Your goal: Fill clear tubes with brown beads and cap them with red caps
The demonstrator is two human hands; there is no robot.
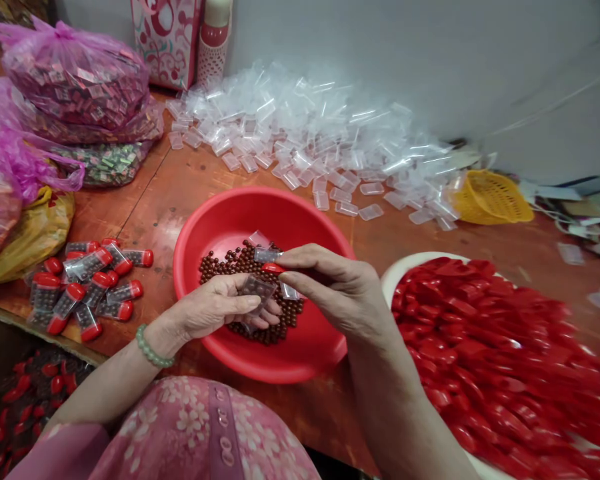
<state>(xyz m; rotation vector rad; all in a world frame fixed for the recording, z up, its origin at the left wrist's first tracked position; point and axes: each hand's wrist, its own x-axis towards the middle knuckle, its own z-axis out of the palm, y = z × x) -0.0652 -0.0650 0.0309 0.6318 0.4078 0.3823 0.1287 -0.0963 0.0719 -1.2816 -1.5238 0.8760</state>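
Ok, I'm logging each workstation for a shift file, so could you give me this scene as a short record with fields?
Left hand: holds a clear case, dark beads showing in or through it
Right hand: pinches a red cap
Below hands: red basin with brown beads
Left side: capped cases, pink bags
Along wall: heap of clear cases, yellow basket
Right side: red pieces heaped in a white container

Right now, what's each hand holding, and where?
Left hand: clear case, gripped at its near edge. Right hand: red cap, pinched at one end.
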